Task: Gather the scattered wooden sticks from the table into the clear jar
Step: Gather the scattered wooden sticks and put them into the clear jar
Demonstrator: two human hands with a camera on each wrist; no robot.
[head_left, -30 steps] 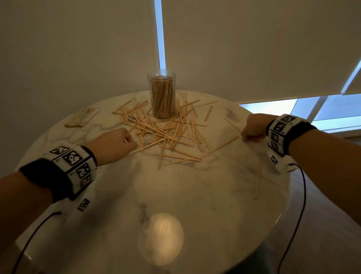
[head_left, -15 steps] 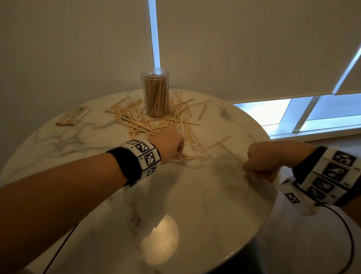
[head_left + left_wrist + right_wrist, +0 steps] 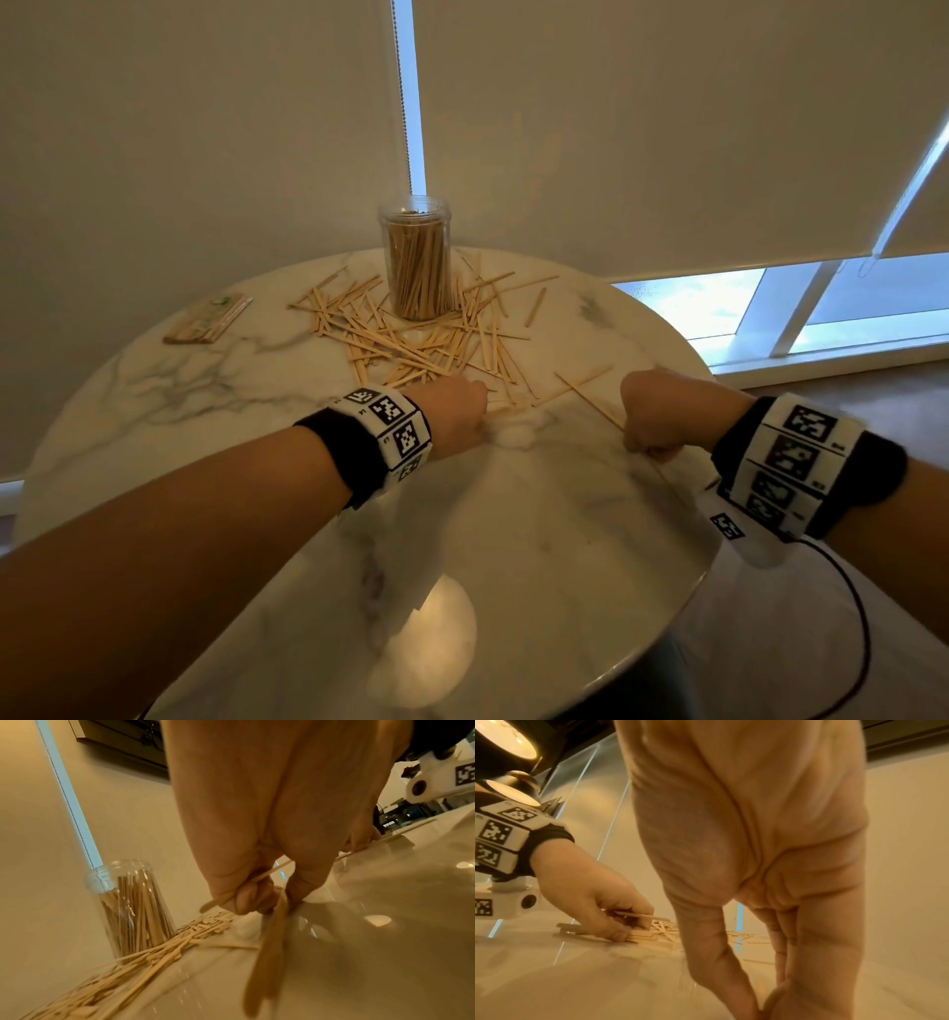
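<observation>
Now our left hand [image 3: 457, 413] has come in from the side of the heap to its near edge, in front of the clear jar [image 3: 416, 259], and it has closed on sticks: the left wrist view shows its fingers [image 3: 246, 900] curled round a few wooden sticks [image 3: 270, 943], one lying across the fist and others hanging blurred toward the worktop [image 3: 513, 539]. Our right hand [image 3: 652, 421] has drawn back from the far right rim toward us, well to the right of the jar, and its fingertips [image 3: 770, 1004] press together low on the worktop. A thin stick shows under that hand in the head view, so we judge it pinches one, though the wrist view does not show the stick itself.

So both hands have shifted from reaching to collecting, and each holds only a small share. The scattered sticks [image 3: 411, 339] remain heaped around the jar's base and in front of it. The jar stands upright at the far side of the worktop, already partly filled. A flat packet [image 3: 208, 319] lies left of the jar.
</observation>
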